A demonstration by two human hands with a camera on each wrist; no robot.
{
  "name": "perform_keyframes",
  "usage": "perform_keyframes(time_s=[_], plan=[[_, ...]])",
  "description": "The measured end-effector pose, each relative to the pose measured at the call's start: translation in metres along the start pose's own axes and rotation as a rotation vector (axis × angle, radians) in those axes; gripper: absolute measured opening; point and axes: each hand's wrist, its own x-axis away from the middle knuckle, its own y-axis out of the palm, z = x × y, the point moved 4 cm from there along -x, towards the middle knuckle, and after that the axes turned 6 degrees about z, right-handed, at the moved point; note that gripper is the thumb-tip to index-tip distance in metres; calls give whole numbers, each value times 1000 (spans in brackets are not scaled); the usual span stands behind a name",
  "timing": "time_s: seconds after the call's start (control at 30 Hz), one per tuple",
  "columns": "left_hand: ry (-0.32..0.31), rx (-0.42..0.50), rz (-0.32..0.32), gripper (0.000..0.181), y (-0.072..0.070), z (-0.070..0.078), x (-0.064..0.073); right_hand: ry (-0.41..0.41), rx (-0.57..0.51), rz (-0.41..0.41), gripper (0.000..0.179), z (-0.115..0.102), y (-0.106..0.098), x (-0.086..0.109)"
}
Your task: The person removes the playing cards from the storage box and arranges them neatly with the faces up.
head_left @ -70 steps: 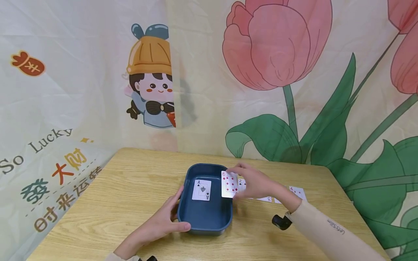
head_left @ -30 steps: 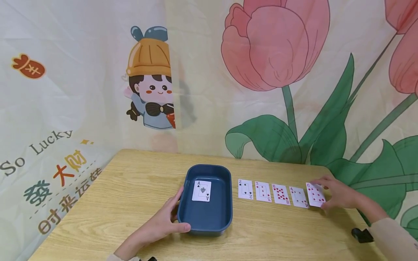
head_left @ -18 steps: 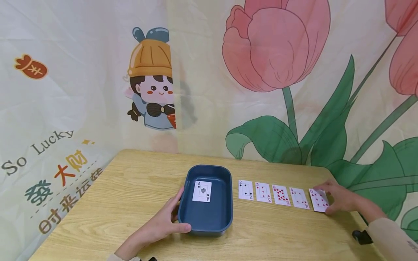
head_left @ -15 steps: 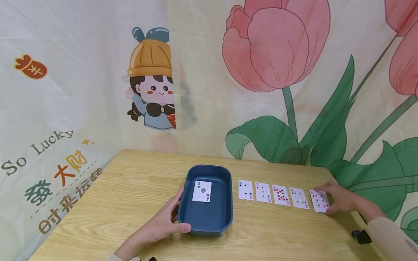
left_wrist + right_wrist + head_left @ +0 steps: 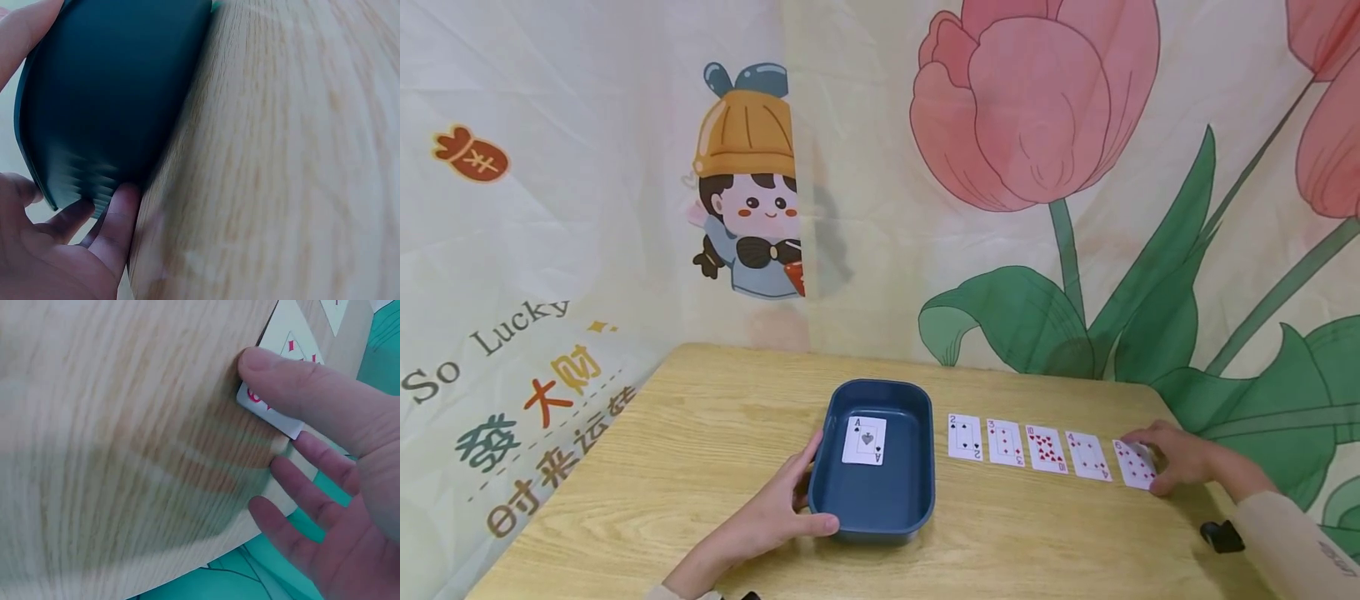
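Observation:
My left hand point(image 5: 778, 508) grips a dark blue tray point(image 5: 891, 533) at its near left corner, thumb at the front and fingers along the left side. In the left wrist view, fingertips press on the tray's outer wall point(image 5: 112, 87). An ace of spades point(image 5: 864, 440) lies face up inside it. Far right on the table, my right hand point(image 5: 1180, 457) holds a six of diamonds playing card point(image 5: 1135, 465) by its edges, low at the wood. In the right wrist view, the thumb point(image 5: 275, 365) overlaps the card point(image 5: 299, 350), with other fingers spread past its end.
Between tray and right hand lie a two of spades point(image 5: 964, 437), a three of diamonds point(image 5: 1004, 442), a ten of hearts point(image 5: 1046, 449) and a four of diamonds point(image 5: 1087, 456) in a row on the wooden table point(image 5: 737, 392). A printed cloth point(image 5: 865, 317) hangs behind.
My right hand has carried the six of diamonds from beside the tray to the row's right end and lowered it to the table, then shifted slightly right. The left hand has stayed on the tray.

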Motion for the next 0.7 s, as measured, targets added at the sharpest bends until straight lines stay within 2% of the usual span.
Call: perform_keyframes(time_s=[0.3, 0.7], plan=[[-1, 11, -2, 123, 1, -1, -1, 61, -2, -26, 80, 0, 2, -4], [-2, -12, 2, 122, 0, -4, -1, 40, -19, -6, 83, 5, 5, -1]])
